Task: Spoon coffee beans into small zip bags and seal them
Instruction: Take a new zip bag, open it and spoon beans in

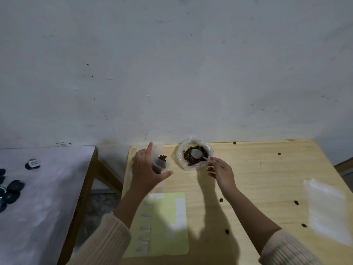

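**Spoon in the beans, small bag held ready**

The person stands at a pale wooden table (257, 178) pushed up to a scuffed white wall (172, 64), with both arms stretched forward in cream ribbed sleeves (107, 238).

The left hand (146, 169) holds a small clear zip bag (160, 163) up near the table's far left corner. Its forefinger is stretched straight along the bag's far side and its thumb juts out under the bag. The other fingers are hidden behind the hand. The bag's mouth is open toward me, and a few brown beans show through the plastic.

Just to its right, and not touching it, a big bag (183, 150) of clear plastic sits at the table's far edge, with its top rolled wide open. It is full of beans (188, 157). A white plastic spoon (196, 153) rests with its bowl on top of the beans. The right hand (221, 171) pinches the end of the spoon's handle between its fingertips, just outside the big bag's near rim.

Stray beans (221, 200) lie scattered over the table. A yellow-green sheet (164, 236) lies near the front edge under the left forearm. It carries a row of small pale items too blurred to make out. A piece of clear plastic (324, 211) lies flat far to the right.

On the left stands a side table (47, 197) with a pale top. It holds several dark pieces (12, 190) and a small round tin (32, 164).
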A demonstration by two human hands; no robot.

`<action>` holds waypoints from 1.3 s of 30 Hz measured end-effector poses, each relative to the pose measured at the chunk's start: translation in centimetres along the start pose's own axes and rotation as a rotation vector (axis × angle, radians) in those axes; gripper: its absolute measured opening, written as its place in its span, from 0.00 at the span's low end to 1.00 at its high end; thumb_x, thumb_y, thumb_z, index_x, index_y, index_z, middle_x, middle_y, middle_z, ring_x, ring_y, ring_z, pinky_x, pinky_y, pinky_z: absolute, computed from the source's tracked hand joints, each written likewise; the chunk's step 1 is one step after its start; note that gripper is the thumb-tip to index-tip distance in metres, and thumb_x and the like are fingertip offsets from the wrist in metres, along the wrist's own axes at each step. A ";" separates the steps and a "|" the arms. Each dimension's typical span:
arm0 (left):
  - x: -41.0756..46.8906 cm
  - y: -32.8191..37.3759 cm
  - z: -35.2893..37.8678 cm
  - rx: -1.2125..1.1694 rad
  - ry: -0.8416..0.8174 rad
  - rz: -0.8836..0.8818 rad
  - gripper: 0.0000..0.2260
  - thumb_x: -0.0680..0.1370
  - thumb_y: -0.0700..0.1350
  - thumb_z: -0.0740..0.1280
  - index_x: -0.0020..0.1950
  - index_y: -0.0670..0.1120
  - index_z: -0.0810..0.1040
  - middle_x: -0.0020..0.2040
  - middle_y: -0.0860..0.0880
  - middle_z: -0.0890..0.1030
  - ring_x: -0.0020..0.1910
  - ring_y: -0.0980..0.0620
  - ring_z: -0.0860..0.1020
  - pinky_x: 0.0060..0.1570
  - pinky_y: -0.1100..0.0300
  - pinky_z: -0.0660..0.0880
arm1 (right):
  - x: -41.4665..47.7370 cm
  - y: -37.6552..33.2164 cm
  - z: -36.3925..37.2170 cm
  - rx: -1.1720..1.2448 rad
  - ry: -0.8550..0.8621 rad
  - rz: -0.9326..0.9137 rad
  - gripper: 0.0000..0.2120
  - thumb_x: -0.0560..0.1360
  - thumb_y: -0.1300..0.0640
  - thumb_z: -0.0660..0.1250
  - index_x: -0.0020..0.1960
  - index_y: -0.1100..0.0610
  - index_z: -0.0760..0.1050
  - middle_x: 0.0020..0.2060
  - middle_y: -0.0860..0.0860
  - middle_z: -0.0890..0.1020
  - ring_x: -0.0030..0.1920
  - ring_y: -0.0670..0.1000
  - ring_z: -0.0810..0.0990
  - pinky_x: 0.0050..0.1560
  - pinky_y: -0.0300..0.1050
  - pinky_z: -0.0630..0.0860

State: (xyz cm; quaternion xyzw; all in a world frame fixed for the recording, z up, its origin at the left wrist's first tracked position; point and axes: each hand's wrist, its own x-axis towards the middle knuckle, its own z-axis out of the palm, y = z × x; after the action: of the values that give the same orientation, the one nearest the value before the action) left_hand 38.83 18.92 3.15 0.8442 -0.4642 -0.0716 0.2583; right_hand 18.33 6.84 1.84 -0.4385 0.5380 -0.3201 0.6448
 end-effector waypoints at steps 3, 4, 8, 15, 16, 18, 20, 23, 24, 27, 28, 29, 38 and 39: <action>-0.4 -1.2 -0.4 -0.022 -0.029 -0.062 0.53 0.58 0.68 0.72 0.75 0.47 0.55 0.65 0.43 0.68 0.66 0.45 0.64 0.65 0.49 0.62 | 0.4 0.7 0.7 -0.019 -0.017 0.011 0.09 0.78 0.62 0.60 0.56 0.59 0.75 0.38 0.54 0.79 0.34 0.50 0.77 0.33 0.35 0.76; -0.5 -1.5 -0.6 -0.036 -0.040 -0.074 0.53 0.58 0.70 0.70 0.75 0.48 0.54 0.66 0.43 0.67 0.67 0.45 0.63 0.65 0.48 0.62 | 0.5 0.8 0.9 -0.038 -0.025 0.016 0.09 0.78 0.62 0.61 0.56 0.59 0.76 0.37 0.53 0.79 0.34 0.50 0.77 0.35 0.37 0.76; -0.8 -2.0 -1.1 -0.076 -0.070 -0.084 0.52 0.59 0.69 0.70 0.75 0.50 0.52 0.68 0.44 0.65 0.68 0.45 0.62 0.66 0.46 0.64 | 0.7 1.2 1.1 -0.130 -0.009 0.034 0.09 0.77 0.62 0.62 0.55 0.60 0.78 0.38 0.53 0.79 0.36 0.50 0.76 0.39 0.41 0.75; -0.7 -1.1 -1.2 -0.123 0.067 0.005 0.52 0.57 0.70 0.68 0.73 0.44 0.61 0.59 0.40 0.70 0.58 0.43 0.70 0.57 0.47 0.70 | -0.3 -0.5 -1.2 -0.313 0.052 -0.049 0.06 0.76 0.63 0.63 0.49 0.60 0.79 0.44 0.52 0.80 0.45 0.52 0.78 0.53 0.49 0.76; -0.7 -0.8 -1.1 -0.147 0.055 0.012 0.51 0.57 0.70 0.69 0.74 0.46 0.59 0.60 0.41 0.69 0.58 0.44 0.69 0.59 0.47 0.70 | -0.6 -1.0 -1.5 -0.346 0.069 -0.074 0.06 0.76 0.63 0.63 0.48 0.59 0.79 0.44 0.51 0.80 0.45 0.52 0.78 0.53 0.49 0.76; -0.5 0.2 -1.3 -0.197 -0.015 -0.014 0.52 0.59 0.65 0.75 0.75 0.51 0.55 0.65 0.44 0.66 0.63 0.46 0.64 0.65 0.47 0.64 | -1.3 -1.9 -1.9 -0.413 0.102 -0.147 0.07 0.76 0.63 0.63 0.48 0.59 0.80 0.43 0.51 0.81 0.46 0.50 0.77 0.49 0.42 0.72; -0.2 1.2 -1.2 -0.214 -0.073 -0.029 0.52 0.60 0.62 0.77 0.76 0.55 0.51 0.68 0.47 0.62 0.67 0.48 0.60 0.68 0.50 0.60 | -2.0 -2.9 -1.8 -0.458 0.105 -0.240 0.07 0.76 0.63 0.63 0.48 0.59 0.80 0.43 0.51 0.81 0.45 0.49 0.77 0.45 0.36 0.69; -0.3 2.5 -0.9 -0.263 -0.108 -0.008 0.51 0.61 0.61 0.76 0.75 0.58 0.48 0.67 0.50 0.59 0.68 0.50 0.58 0.68 0.50 0.61 | -3.3 -4.6 -0.3 -0.435 -0.030 -0.371 0.06 0.75 0.63 0.65 0.47 0.58 0.80 0.45 0.51 0.82 0.44 0.46 0.78 0.43 0.26 0.70; -0.4 2.9 -0.9 -0.277 -0.111 0.001 0.51 0.61 0.60 0.76 0.75 0.59 0.48 0.67 0.50 0.59 0.68 0.51 0.59 0.67 0.49 0.62 | -3.8 -5.2 0.4 -0.438 -0.106 -0.392 0.06 0.75 0.63 0.66 0.48 0.57 0.80 0.45 0.50 0.82 0.44 0.43 0.78 0.43 0.26 0.70; -0.8 3.9 -0.9 -0.304 -0.114 0.031 0.49 0.62 0.60 0.75 0.75 0.59 0.49 0.65 0.52 0.60 0.67 0.53 0.59 0.65 0.48 0.65 | -5.3 -6.5 2.6 -0.548 -0.346 -0.406 0.07 0.76 0.61 0.65 0.52 0.58 0.80 0.44 0.46 0.81 0.40 0.35 0.76 0.44 0.26 0.70; -0.9 4.1 -0.9 -0.318 -0.119 0.045 0.49 0.62 0.60 0.75 0.75 0.59 0.49 0.65 0.53 0.60 0.66 0.53 0.59 0.65 0.48 0.65 | -5.6 -6.6 3.1 -0.624 -0.394 -0.415 0.08 0.76 0.60 0.65 0.53 0.58 0.80 0.45 0.45 0.80 0.41 0.35 0.76 0.44 0.25 0.69; -1.0 4.2 -0.9 -0.332 -0.121 0.057 0.49 0.62 0.61 0.75 0.75 0.59 0.49 0.65 0.53 0.60 0.66 0.53 0.59 0.65 0.48 0.65 | -5.7 -6.7 3.5 -0.696 -0.427 -0.430 0.09 0.76 0.59 0.64 0.54 0.57 0.80 0.45 0.45 0.80 0.42 0.36 0.76 0.45 0.24 0.69; -2.0 4.8 -1.6 -0.372 -0.103 0.071 0.49 0.63 0.60 0.75 0.76 0.56 0.49 0.66 0.50 0.61 0.66 0.53 0.60 0.64 0.52 0.65 | -6.7 -6.8 5.2 -0.769 -0.392 -0.470 0.06 0.75 0.60 0.66 0.42 0.61 0.80 0.38 0.56 0.81 0.37 0.48 0.73 0.37 0.32 0.67; -2.0 4.7 -1.9 -0.379 -0.115 0.062 0.50 0.63 0.61 0.75 0.76 0.56 0.48 0.66 0.51 0.60 0.66 0.54 0.59 0.65 0.54 0.64 | -6.7 -6.8 5.3 -0.781 -0.377 -0.482 0.07 0.75 0.61 0.66 0.42 0.62 0.80 0.38 0.56 0.81 0.36 0.47 0.73 0.36 0.31 0.66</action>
State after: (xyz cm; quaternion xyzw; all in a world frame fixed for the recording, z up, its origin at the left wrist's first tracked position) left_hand 34.85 19.22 6.87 0.7602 -0.4822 -0.1977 0.3880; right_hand 22.48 11.09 11.02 -0.8097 0.3751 -0.1496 0.4259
